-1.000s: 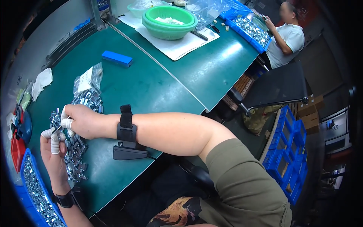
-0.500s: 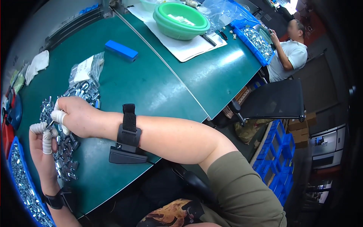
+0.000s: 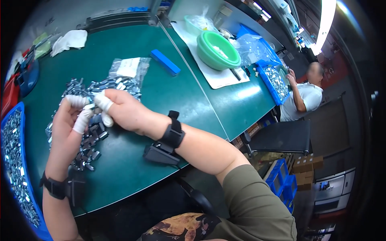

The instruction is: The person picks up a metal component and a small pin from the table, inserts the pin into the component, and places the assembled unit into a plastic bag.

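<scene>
Both my hands are together over the left part of the green table [image 3: 161,120], with white finger covers on their fingertips. Thumb and fingers of my left hand [image 3: 67,125] pinch a small shiny metal part [image 3: 90,106]. My right hand [image 3: 128,113] meets it from the right, its covered thumb and fingers closed on the same part. The fingers hide much of the part's shape. Beneath and around the hands spreads a loose pile of similar metal parts [image 3: 95,134]. Just behind the pile lies a clear plastic bag [image 3: 143,66] with a white label.
A blue bin [image 3: 22,116] full of metal parts stands at my left. Farther back are a blue block [image 3: 165,62], a white cloth [image 3: 70,42] and a green basket [image 3: 204,55] on paper. Another person [image 3: 306,96] sits far right beyond a black chair [image 3: 281,137].
The view has swung left, so the table and things on it appear farther right. My hands remain pinched together, now over the upper part of the pile, and the held part shows more.
</scene>
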A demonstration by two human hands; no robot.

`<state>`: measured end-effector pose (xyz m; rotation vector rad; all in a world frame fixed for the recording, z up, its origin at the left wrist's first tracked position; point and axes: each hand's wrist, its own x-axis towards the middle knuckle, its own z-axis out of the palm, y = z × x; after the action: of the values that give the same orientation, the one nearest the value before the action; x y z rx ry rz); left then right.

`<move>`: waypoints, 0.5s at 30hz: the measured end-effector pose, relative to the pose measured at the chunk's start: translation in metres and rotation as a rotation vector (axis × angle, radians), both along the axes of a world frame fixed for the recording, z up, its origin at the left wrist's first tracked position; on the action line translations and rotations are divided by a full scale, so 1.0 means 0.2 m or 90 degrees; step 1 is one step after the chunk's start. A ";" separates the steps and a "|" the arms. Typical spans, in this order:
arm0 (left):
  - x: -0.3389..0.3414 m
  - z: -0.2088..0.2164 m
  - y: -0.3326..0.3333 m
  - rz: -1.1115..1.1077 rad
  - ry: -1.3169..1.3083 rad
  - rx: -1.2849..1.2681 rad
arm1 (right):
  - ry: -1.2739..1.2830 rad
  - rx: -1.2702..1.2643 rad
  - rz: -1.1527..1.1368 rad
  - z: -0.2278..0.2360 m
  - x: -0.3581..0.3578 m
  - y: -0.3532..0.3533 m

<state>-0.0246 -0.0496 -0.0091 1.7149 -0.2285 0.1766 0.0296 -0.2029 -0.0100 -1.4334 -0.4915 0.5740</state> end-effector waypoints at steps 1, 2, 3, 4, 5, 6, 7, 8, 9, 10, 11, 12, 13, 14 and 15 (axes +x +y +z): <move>0.00 0.01 0.00 0.009 -0.001 -0.019 | -0.005 0.000 0.010 0.01 -0.01 0.00; 0.01 0.01 0.02 0.019 -0.006 -0.019 | 0.003 0.026 -0.005 0.01 -0.02 0.01; 0.02 0.01 0.03 0.019 0.013 -0.032 | 0.012 0.054 -0.017 0.00 -0.03 0.01; 0.02 0.00 0.05 0.018 0.032 -0.046 | 0.022 0.081 -0.030 0.00 -0.03 0.03; 0.03 0.00 0.05 0.011 0.049 -0.062 | 0.018 0.081 -0.025 -0.02 -0.03 0.03; 0.03 0.00 0.05 0.014 0.045 -0.062 | -0.015 0.087 -0.036 -0.04 -0.01 0.02; 0.03 0.00 0.04 0.009 0.039 -0.063 | -0.047 0.093 -0.048 -0.05 0.00 0.02; 0.02 0.00 0.04 0.000 0.039 -0.060 | -0.073 0.103 -0.065 -0.06 -0.01 0.03; 0.02 -0.01 0.04 -0.010 0.039 -0.057 | -0.069 0.109 -0.068 -0.06 0.00 0.03; 0.02 -0.01 0.04 -0.013 0.043 -0.048 | -0.080 0.062 -0.053 -0.05 0.02 0.01; 0.03 -0.02 0.04 -0.003 -0.003 -0.028 | -0.090 0.016 -0.038 -0.04 0.04 0.00; 0.03 -0.02 0.04 0.005 -0.050 -0.008 | -0.099 -0.029 -0.025 -0.03 0.04 -0.01; 0.04 -0.03 0.03 0.008 -0.099 0.012 | -0.097 -0.020 -0.035 -0.04 0.04 -0.02; 0.04 -0.03 0.02 -0.004 -0.098 0.022 | -0.067 -0.026 -0.031 -0.04 0.04 -0.02; 0.04 -0.02 0.02 0.006 -0.078 0.017 | -0.043 -0.030 -0.026 -0.03 0.04 -0.02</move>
<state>-0.0158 -0.0459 -0.0137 1.7334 -0.3154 0.2873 0.0371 -0.2069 -0.0154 -1.5082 -0.5031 0.5091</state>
